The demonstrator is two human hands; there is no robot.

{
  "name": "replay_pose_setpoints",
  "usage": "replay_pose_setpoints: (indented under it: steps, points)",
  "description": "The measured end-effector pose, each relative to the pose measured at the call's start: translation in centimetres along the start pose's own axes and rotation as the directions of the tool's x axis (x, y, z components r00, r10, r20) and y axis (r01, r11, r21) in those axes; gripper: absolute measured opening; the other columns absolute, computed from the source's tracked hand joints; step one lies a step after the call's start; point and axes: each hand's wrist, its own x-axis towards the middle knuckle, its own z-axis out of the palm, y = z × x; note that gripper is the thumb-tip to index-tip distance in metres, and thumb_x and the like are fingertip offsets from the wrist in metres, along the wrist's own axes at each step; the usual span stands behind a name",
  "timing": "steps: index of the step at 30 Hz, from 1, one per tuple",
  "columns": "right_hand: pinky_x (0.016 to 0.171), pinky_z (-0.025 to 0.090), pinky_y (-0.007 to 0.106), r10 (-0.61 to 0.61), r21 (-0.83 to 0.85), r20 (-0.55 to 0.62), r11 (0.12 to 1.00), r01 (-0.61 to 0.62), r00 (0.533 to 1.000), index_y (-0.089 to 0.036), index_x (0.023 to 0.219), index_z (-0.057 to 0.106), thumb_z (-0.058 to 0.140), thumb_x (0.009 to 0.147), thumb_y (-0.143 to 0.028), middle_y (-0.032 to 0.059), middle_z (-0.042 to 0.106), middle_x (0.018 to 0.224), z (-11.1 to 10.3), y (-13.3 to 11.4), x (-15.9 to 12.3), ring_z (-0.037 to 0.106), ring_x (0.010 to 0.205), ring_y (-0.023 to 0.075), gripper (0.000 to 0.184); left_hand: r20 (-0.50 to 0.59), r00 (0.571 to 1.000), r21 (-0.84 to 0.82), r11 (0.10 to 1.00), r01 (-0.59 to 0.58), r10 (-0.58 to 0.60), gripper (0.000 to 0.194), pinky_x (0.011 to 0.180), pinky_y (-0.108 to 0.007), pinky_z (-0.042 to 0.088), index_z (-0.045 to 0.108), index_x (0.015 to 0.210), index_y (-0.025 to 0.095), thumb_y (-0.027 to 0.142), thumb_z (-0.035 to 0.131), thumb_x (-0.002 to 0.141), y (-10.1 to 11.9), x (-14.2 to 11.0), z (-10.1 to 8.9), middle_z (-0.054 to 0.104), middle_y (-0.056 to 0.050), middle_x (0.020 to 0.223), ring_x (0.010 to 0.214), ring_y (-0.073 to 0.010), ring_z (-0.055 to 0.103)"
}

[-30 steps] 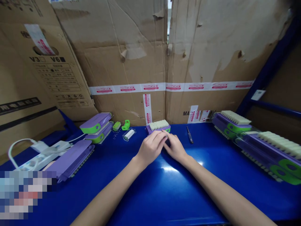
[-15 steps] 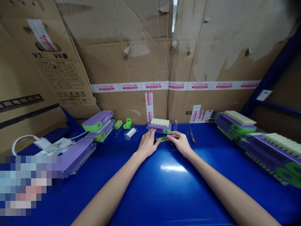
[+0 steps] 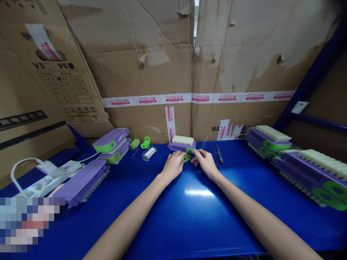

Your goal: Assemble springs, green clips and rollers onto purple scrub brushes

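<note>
My left hand (image 3: 173, 164) pinches a small green plastic part (image 3: 186, 158) with holes in it, just above the blue tabletop. My right hand (image 3: 206, 162) is beside it, fingers curled together at the part's right end. A tiny shiny bit shows under those fingertips, too small to name. Right behind both hands is a purple brush block (image 3: 180, 147) with cream bristles facing up and a green end. A thin coil spring (image 3: 204, 142) lies behind my right hand, and a screwdriver (image 3: 219, 154) rests to its right.
Left of my hands are a clear case with a white strip (image 3: 149, 153), a green bracket (image 3: 145, 142) and a green-framed block (image 3: 135, 144). Purple brush blocks (image 3: 110, 140) are stacked at left, others (image 3: 268, 139) at right. A power strip (image 3: 48, 184) stands far left; cardboard (image 3: 149, 119) walls the back.
My left hand has taken hold of the green part and tilted it up. My right fingers have moved lower, close to its end. The spring behind now leans over to the right.
</note>
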Motion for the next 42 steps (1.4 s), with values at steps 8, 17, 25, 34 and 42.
replay_pose_setpoints:
  steps: [8,17,25,34,42]
  points:
    - [0.034,0.034,0.020,-0.028,-0.006,-0.047,1.000,0.028,0.999,-0.016,0.095,0.062,0.057,0.075,-0.055,-0.0051,0.052,0.051,-0.1,0.0,0.1,0.044,0.036,0.0081,0.045,0.002,0.984,-0.357,0.919,0.167,-0.178,0.040,0.064,-0.025,0.044,0.050,0.120,0.019,0.014,0.050,0.081,1.0,0.6,0.8,0.061,0.000,0.072,0.066,-0.0153,0.058]
    - [0.053,0.054,0.026,0.074,0.132,0.057,0.988,-0.081,0.996,-0.014,0.088,0.061,0.071,0.065,-0.046,0.0015,0.064,0.067,0.0,-0.4,-0.3,0.061,0.054,0.0124,0.041,0.021,0.982,-0.675,0.722,0.151,-0.186,0.045,0.065,-0.023,0.046,0.049,0.126,0.020,0.015,0.051,0.081,0.6,0.0,2.5,0.059,0.000,0.078,0.061,-0.0098,0.054]
    - [0.059,0.054,0.025,0.088,0.178,0.093,0.979,-0.104,0.992,-0.013,0.081,0.063,0.075,0.060,-0.041,0.0021,0.066,0.067,-0.1,-0.5,-0.2,0.063,0.059,0.0124,0.037,0.008,0.980,-0.774,0.619,0.131,-0.197,0.051,0.082,-0.030,0.048,0.050,0.127,0.019,0.014,0.057,0.077,0.4,-0.4,2.8,0.063,-0.007,0.097,0.083,-0.0154,0.060]
    - [0.059,0.056,0.027,0.120,0.186,0.089,0.973,-0.135,0.989,-0.015,0.098,0.057,0.075,0.063,-0.031,0.0026,0.070,0.067,-0.2,-0.8,-0.4,0.067,0.061,0.0155,0.042,0.067,0.963,-0.806,0.554,0.206,-0.261,0.046,0.067,-0.025,0.047,0.052,0.121,0.011,0.014,0.059,0.075,1.0,-0.3,1.9,0.062,-0.002,0.074,0.066,-0.0117,0.059]
    - [0.061,0.057,0.029,0.115,0.181,0.110,0.974,-0.134,0.987,-0.015,0.097,0.057,0.075,0.062,-0.032,0.0012,0.068,0.063,-0.3,-0.6,-0.3,0.067,0.059,0.0156,0.043,0.076,0.961,-0.836,0.509,0.206,-0.265,0.039,0.065,-0.023,0.046,0.055,0.115,0.011,0.014,0.057,0.076,1.0,-0.3,1.6,0.061,0.000,0.070,0.063,-0.0108,0.060]
